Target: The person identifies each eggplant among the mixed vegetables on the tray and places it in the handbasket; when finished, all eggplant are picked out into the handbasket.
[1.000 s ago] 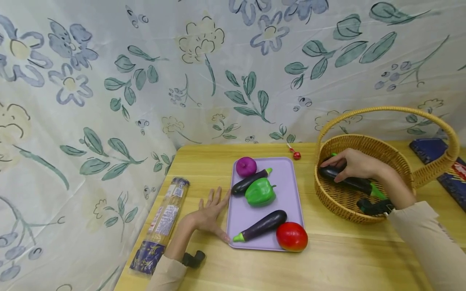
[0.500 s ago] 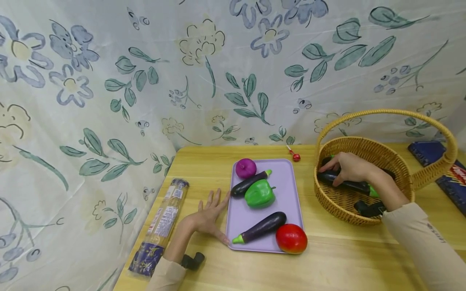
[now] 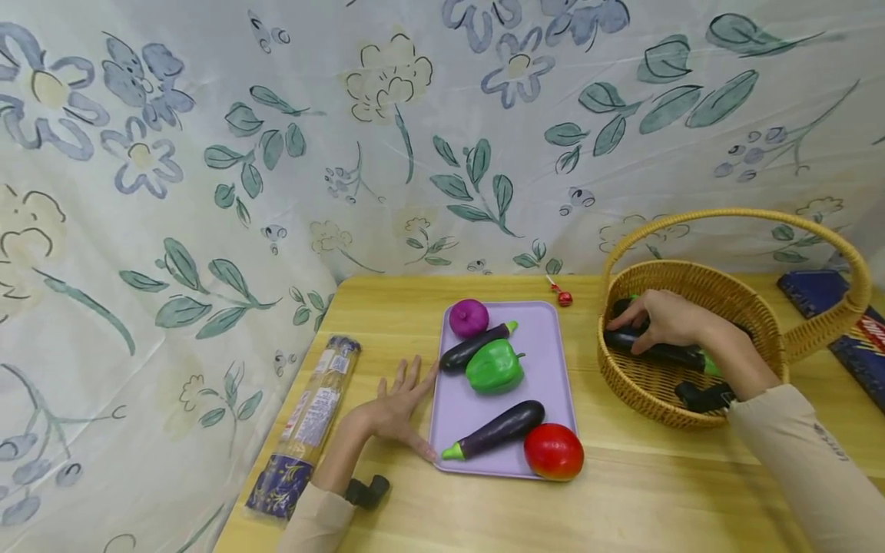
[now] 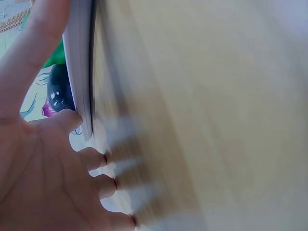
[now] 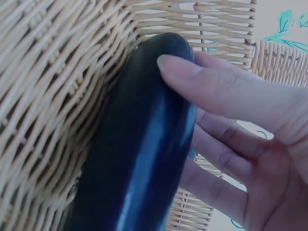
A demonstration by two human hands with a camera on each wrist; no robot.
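Observation:
In the head view my right hand is inside the wicker basket, gripping a dark purple eggplant with a green stem end. The right wrist view has the thumb on the near side of the eggplant and the other fingers around its far side. Behind it, another dark item is mostly hidden. My left hand rests with spread fingers at the left edge of the lilac tray; thumb and index finger touch the rim. On the tray lie a purple onion, two eggplants, a green bell pepper and a red tomato-like fruit.
Left of the tray lies a long clear package of noodles with a blue end. A red lollipop is near the table's back edge. A dark blue packet lies behind and right of the basket, whose tall handle arches over it.
My right hand and the eggplant have shifted slightly lower in the basket, and a dark item behind has come into view. The left hand stays in place.

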